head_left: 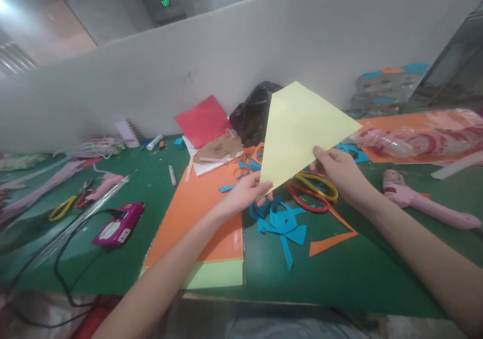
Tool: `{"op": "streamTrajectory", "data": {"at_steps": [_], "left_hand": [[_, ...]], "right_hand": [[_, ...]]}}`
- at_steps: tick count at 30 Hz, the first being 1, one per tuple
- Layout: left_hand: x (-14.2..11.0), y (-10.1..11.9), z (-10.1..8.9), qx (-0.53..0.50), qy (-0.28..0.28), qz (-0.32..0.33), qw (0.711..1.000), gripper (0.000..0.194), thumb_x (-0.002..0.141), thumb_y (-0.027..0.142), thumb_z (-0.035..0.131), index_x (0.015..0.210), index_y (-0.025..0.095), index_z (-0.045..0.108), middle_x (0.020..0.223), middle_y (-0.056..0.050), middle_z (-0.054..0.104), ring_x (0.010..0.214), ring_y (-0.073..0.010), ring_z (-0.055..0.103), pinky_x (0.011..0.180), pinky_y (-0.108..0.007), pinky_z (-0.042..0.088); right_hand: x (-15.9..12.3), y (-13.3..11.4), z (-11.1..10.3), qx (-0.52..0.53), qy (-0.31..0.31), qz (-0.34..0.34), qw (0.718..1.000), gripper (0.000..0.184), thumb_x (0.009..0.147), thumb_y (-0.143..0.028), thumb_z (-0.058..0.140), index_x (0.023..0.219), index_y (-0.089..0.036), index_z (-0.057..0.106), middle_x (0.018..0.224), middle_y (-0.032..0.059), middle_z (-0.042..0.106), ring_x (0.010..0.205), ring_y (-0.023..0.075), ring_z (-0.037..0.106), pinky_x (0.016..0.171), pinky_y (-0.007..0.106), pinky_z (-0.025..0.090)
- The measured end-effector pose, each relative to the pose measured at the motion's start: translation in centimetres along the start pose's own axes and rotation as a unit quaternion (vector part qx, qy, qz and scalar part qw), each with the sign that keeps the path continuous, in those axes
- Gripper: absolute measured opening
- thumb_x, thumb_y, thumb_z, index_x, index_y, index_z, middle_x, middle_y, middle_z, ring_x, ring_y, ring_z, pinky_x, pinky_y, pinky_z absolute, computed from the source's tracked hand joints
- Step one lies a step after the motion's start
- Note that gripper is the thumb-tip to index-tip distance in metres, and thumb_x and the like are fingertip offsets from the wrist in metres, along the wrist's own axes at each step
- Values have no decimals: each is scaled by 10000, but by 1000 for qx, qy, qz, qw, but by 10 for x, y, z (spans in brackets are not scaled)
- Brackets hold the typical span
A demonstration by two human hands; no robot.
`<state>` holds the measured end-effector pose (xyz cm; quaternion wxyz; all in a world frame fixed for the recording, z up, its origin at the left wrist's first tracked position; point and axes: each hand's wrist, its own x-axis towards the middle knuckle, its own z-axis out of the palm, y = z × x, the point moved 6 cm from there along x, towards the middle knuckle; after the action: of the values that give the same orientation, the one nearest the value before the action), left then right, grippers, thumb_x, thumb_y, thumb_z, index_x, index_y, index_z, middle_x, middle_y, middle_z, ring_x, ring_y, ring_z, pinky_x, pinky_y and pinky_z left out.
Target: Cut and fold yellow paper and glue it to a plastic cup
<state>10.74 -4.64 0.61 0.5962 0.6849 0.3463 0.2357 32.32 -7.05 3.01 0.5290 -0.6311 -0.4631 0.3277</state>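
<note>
A pale yellow sheet of paper (302,128) is held up above the table, tilted so one corner points upward. My left hand (249,193) pinches its lower left corner between thumb and fingers. Along the lower right edge, my right hand (335,170) grips the same sheet, thumb in front and fingers behind. Below the hands lie scissors with red and yellow handles (311,205), their blades hidden. Blue paper scraps (285,221) and an orange paper strip (334,243) are scattered beneath. Left of them, orange sheets (204,228) lie on the table.
On the green table (158,258) are a magenta device with a cable (121,226), a pink glue gun (426,205) and clear plastic bottles (415,143). A red sheet (204,120) and a black plastic bag (251,112) rest near the grey partition (151,77).
</note>
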Motion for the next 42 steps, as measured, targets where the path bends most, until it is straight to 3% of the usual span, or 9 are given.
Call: {"op": "streamTrajectory", "data": {"at_steps": [8, 19, 23, 27, 31, 33, 36, 39, 42], "left_hand": [[-8, -8, -2, -18, 19, -25, 999, 417, 882, 543, 610, 743, 196, 424, 567, 82, 441, 487, -44, 334, 511, -219, 257], [-11, -6, -7, -16, 34, -21, 999, 389, 903, 514, 586, 725, 185, 479, 614, 51, 509, 546, -64, 443, 580, -232, 343], [-11, -10, -13, -24, 57, -37, 997, 410, 879, 499, 612, 668, 186, 451, 557, 66, 455, 501, -52, 360, 539, -230, 285], [-11, -16, -15, -41, 57, -51, 996, 385, 875, 465, 606, 649, 180, 481, 548, 52, 481, 496, -55, 370, 537, -234, 288], [-13, -17, -12, -23, 44, -74, 996, 392, 878, 438, 604, 614, 174, 486, 545, 48, 476, 501, -56, 385, 544, -234, 299], [-14, -15, -11, -11, 42, -82, 996, 391, 875, 438, 611, 616, 173, 485, 556, 48, 478, 507, -56, 398, 551, -232, 312], [-14, -11, -10, 9, 38, -78, 996, 377, 872, 459, 611, 647, 175, 505, 591, 38, 510, 532, -69, 443, 562, -232, 344], [-15, -8, -12, 50, 39, -58, 996, 376, 883, 467, 584, 649, 181, 515, 603, 29, 527, 550, -85, 465, 567, -237, 368], [-15, -5, -16, 114, 52, -41, 991, 364, 896, 428, 545, 622, 189, 520, 600, 15, 546, 555, -108, 488, 572, -254, 388]], "right_hand": [[5, 6, -4, 57, 38, 8, 998, 433, 969, -372, 594, 580, -185, 571, 596, 25, 609, 579, 128, 546, 646, 278, 465], [7, 12, -7, 108, 28, 26, 993, 395, 947, -427, 618, 631, -193, 592, 712, 81, 670, 681, 168, 603, 704, 309, 473], [9, 8, -11, -25, -5, 40, 999, 507, 963, -521, 545, 578, -195, 597, 576, 63, 607, 561, 169, 529, 639, 338, 430], [2, 1, -17, -250, -46, 55, 966, 622, 988, -582, 439, 533, -195, 615, 451, 49, 537, 500, 182, 506, 650, 360, 399], [-9, -22, -10, -338, -15, -108, 935, 527, 981, -563, 469, 613, -211, 603, 563, 43, 604, 561, 196, 536, 617, 346, 378], [-18, -38, 11, -347, -51, -264, 898, 392, 1000, -474, 484, 756, -215, 648, 747, 58, 692, 682, 214, 590, 658, 344, 418], [-31, -52, 51, -381, -135, -462, 790, 245, 1021, -294, 481, 1068, -196, 701, 1101, 118, 726, 975, 266, 620, 885, 404, 467], [-31, -54, 84, -452, -185, -543, 683, 275, 974, -146, 529, 1192, -185, 693, 1238, 132, 685, 1113, 301, 573, 928, 427, 456], [-29, -54, 107, -477, -254, -581, 609, 239, 936, -90, 573, 1076, -193, 736, 1177, 102, 707, 1129, 287, 559, 939, 404, 441]]}}
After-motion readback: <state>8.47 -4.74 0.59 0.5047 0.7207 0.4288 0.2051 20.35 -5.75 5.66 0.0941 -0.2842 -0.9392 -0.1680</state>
